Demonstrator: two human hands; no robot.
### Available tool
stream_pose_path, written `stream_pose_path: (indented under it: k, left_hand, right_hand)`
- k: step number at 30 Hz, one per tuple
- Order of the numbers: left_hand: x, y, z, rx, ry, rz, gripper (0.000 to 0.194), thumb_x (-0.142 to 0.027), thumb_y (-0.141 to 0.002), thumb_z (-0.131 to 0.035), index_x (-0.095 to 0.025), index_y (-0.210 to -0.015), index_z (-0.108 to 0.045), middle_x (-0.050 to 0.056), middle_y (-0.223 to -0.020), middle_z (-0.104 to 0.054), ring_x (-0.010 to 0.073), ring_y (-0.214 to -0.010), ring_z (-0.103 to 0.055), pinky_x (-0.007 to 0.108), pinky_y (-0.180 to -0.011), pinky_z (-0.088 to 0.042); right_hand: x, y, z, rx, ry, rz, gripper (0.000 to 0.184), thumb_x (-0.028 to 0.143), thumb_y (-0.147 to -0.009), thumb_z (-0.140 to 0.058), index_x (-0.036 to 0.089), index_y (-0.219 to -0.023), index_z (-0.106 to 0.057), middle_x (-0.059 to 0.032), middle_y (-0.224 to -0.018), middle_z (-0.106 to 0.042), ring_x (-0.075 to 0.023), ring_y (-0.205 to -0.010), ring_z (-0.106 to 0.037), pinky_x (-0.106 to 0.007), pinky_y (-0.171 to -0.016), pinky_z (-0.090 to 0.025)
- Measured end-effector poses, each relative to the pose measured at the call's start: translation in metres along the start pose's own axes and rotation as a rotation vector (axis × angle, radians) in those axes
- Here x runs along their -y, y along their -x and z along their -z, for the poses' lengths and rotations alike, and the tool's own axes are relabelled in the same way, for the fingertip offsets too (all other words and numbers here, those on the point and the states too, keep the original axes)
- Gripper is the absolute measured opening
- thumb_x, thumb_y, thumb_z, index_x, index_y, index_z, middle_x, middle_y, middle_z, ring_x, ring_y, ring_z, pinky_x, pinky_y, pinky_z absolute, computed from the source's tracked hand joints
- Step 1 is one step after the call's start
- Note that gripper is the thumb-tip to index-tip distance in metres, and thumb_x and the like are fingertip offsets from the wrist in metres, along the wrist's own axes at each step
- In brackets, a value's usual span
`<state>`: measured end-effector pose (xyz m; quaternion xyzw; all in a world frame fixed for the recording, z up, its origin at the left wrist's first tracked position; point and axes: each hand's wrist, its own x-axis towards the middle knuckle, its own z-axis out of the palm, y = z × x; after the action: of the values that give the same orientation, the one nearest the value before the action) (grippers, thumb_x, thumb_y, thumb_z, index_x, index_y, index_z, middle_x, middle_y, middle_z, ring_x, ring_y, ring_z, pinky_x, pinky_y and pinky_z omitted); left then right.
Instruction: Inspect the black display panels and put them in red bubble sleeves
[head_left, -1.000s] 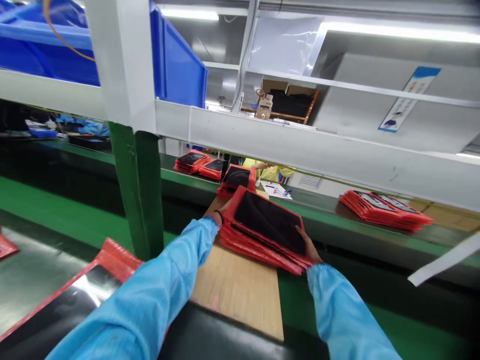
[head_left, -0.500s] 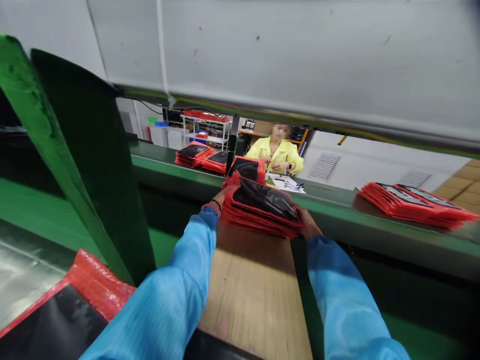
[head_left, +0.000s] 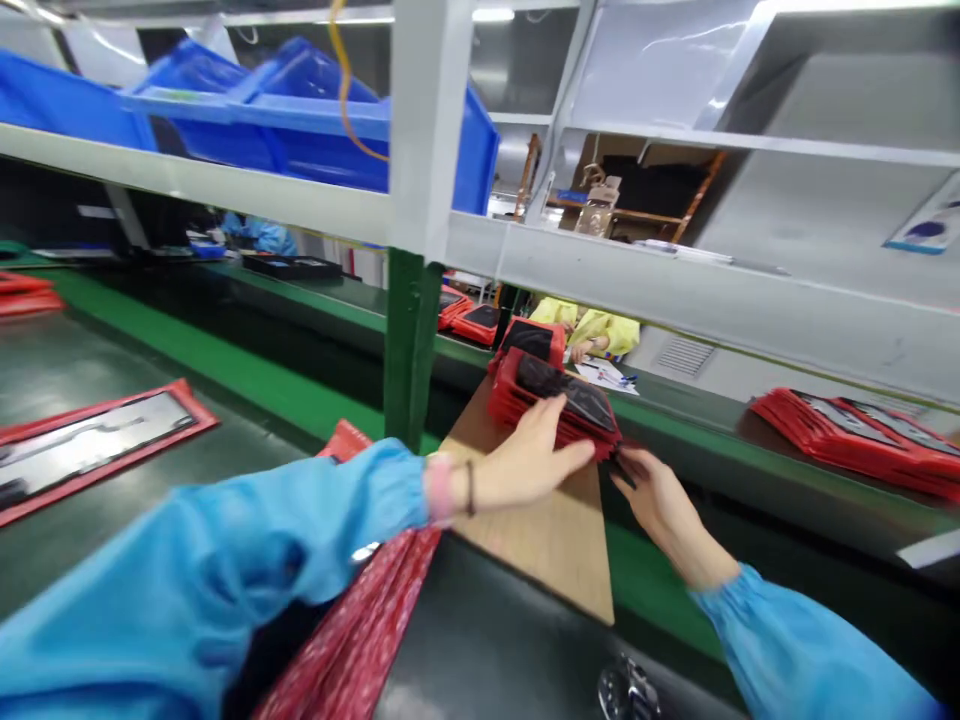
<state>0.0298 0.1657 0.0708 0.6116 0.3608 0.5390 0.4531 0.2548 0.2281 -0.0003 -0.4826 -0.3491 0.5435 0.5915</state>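
Observation:
A stack of red plastic pouches with dark flat panels on top (head_left: 570,395) lies on a wooden board (head_left: 555,540) that bridges to the far counter. My left hand (head_left: 525,460) is in front of the stack, its fingers stretched out and apart, slightly blurred and holding nothing. At the stack's right corner is my right hand (head_left: 664,500), with fingers loosely bent and apart; whether they touch the corner I cannot tell. Below my left forearm, more red bubble-wrap pouches (head_left: 360,620) rest on the near bench, partly hidden by the sleeve.
A green post (head_left: 409,350) stands left of the board, under a white shelf beam holding blue bins (head_left: 300,120). Another pouch stack (head_left: 862,440) sits on the far counter at right. A co-worker in yellow (head_left: 607,330) is across it. A wristwatch-like metal object (head_left: 628,690) lies near the front.
Both hands have let go of the pouch stack and drawn back from its sides. The stack stays on the board. My view has turned left and drawn back, showing the shelf and bins.

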Motion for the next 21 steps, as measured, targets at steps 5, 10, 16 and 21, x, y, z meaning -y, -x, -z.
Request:
stream_pose_path:
  k: [5, 10, 16, 21]
  left_hand:
    - [-0.018, 0.127, 0.136, -0.283, -0.236, 0.256, 0.040, -0.027, -0.068, -0.076, -0.023, -0.107, -0.066, 0.001, -0.116, -0.068, 0.0253, -0.118, -0.056, 0.034, -0.106, -0.037]
    - [0.035, 0.197, 0.250, -0.446, -0.162, 0.664, 0.033, -0.044, -0.076, -0.069, -0.014, -0.088, -0.063, 0.000, -0.077, -0.071, 0.0247, -0.104, -0.062, 0.033, -0.093, -0.045]
    - [0.079, 0.231, 0.240, -0.221, 0.156, 1.014, 0.061, -0.072, -0.068, -0.061, -0.012, -0.078, -0.072, 0.013, -0.074, -0.075, 0.0269, -0.067, -0.071, 0.034, -0.067, -0.055]
    - [0.084, 0.225, 0.224, -0.144, 0.319, 1.066, 0.046, -0.057, -0.065, -0.074, -0.012, -0.075, -0.073, 0.015, -0.077, -0.076, 0.0256, -0.064, -0.071, 0.031, -0.067, -0.056]
  right_hand:
    - [-0.063, 0.124, -0.017, 0.150, 0.023, -0.250, 0.024, 0.025, -0.058, -0.083, 0.025, -0.079, -0.072, -0.0034, -0.125, -0.064, -0.0262, -0.129, -0.045, -0.034, -0.096, -0.046]
    - [-0.140, 0.208, -0.047, 0.276, -0.052, -0.619, 0.064, 0.047, -0.035, -0.092, 0.024, -0.091, -0.070, -0.0071, -0.118, -0.067, -0.0309, -0.130, -0.045, -0.039, -0.097, -0.043]
    - [-0.172, 0.234, -0.102, 0.376, -0.079, -0.624, 0.055, 0.052, -0.053, -0.086, 0.021, -0.095, -0.068, -0.0084, -0.119, -0.068, -0.0297, -0.131, -0.044, -0.042, -0.098, -0.039]
    - [-0.173, 0.234, -0.144, 0.476, -0.187, -0.592, 0.057, 0.052, -0.057, -0.085, 0.019, -0.100, -0.069, -0.0073, -0.100, -0.075, -0.0297, -0.107, -0.064, -0.040, -0.087, -0.048]
